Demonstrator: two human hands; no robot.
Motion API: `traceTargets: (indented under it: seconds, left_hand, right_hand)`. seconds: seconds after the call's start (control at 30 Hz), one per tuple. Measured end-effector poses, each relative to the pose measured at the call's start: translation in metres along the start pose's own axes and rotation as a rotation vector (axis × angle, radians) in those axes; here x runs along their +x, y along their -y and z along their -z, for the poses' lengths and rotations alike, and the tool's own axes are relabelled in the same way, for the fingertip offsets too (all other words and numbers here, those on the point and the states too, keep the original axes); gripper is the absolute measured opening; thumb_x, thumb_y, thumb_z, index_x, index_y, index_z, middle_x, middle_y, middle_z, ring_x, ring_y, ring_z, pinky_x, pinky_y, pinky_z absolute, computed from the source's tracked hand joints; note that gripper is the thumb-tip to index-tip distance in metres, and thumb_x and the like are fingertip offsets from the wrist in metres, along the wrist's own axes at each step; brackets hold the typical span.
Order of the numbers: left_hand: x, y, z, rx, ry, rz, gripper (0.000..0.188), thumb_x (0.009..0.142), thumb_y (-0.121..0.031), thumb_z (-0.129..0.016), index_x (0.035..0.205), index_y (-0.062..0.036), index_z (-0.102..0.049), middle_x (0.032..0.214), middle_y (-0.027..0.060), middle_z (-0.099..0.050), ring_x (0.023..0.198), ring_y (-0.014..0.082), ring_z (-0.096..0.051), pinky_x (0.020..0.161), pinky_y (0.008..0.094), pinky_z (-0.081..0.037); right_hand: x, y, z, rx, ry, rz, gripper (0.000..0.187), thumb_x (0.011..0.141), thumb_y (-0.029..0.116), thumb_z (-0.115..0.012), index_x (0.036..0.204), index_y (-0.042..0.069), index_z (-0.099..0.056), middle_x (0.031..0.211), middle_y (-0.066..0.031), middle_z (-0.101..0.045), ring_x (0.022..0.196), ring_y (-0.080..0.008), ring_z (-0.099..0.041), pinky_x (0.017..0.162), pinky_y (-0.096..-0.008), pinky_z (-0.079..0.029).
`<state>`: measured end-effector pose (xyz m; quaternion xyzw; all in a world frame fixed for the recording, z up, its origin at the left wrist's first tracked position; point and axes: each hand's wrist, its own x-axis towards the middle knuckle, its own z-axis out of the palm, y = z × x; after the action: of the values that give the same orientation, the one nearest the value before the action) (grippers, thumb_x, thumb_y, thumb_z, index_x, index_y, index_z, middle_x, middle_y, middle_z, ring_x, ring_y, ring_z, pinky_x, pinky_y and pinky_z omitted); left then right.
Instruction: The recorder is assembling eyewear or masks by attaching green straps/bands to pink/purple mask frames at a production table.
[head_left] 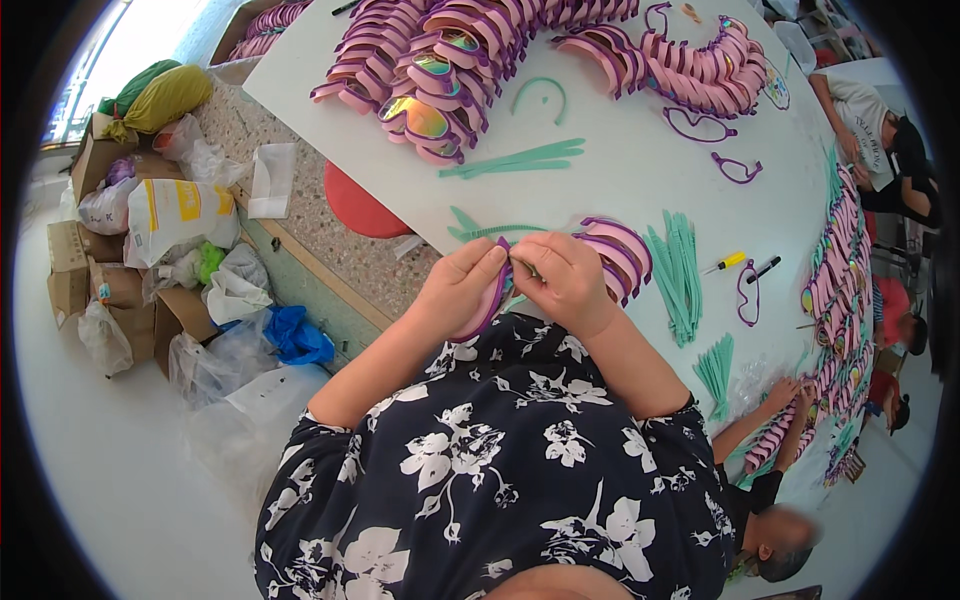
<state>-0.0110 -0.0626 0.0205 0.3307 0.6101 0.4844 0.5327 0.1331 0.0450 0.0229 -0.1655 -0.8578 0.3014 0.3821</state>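
My left hand [462,283] is closed around a pair of pink-and-purple goggles [490,312], tilted just above the table's near edge. Against their purple end, my right hand [566,276] is pinched shut; its fingers hide what they grip. A bit of green shows below those fingertips. Just beyond both hands lies a green strap [512,229]. Several pink curved goggle pieces with purple rims [622,258] are stacked right of my right hand. Farther right is a bundle of green straps [678,278].
Long rows of goggles [440,75] cover the table's far side. A yellow screwdriver [732,261] and a purple frame [747,295] lie to the right. A co-worker's hands [785,395] handle goggles nearby. A red stool [362,205] and boxes with bags [185,240] stand left.
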Motion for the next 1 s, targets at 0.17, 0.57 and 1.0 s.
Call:
traceTargets:
  seconds: [0.17,0.57,1.0]
  left_hand:
    - [-0.005,0.001,-0.008,-0.242,-0.085,0.096,0.023,0.1,-0.022,-0.052,0.098,0.0002,-0.059,0.079,0.0008,-0.055,0.075,0.0082,-0.049,0.07,0.0253,-0.044]
    - [-0.007,-0.02,-0.004,0.23,-0.092,-0.1,0.019,0.097,-0.018,-0.055,0.095,0.0002,-0.06,0.078,0.0125,-0.057,0.071,0.0199,-0.055,0.068,0.0309,-0.046]
    - [-0.012,-0.013,-0.016,0.193,-0.206,-0.057,0.02,0.096,-0.018,-0.056,0.092,0.001,-0.059,0.079,0.0159,-0.058,0.071,0.0238,-0.058,0.068,0.0337,-0.046]
  right_hand:
    - [-0.004,0.004,0.002,-0.028,-0.003,-0.05,0.027,0.071,-0.002,-0.073,0.096,0.003,-0.064,0.086,-0.0116,-0.063,0.067,-0.025,-0.063,0.056,-0.0331,-0.052]
    - [-0.005,0.005,0.0,0.047,-0.075,-0.039,0.028,0.067,-0.006,-0.072,0.092,0.001,-0.061,0.083,-0.0104,-0.062,0.068,-0.0254,-0.062,0.056,-0.0325,-0.051]
    - [-0.012,0.012,0.001,0.325,-0.04,-0.36,0.021,0.073,-0.008,-0.07,0.092,0.002,-0.065,0.088,-0.0104,-0.065,0.071,-0.0179,-0.064,0.061,-0.0257,-0.051]
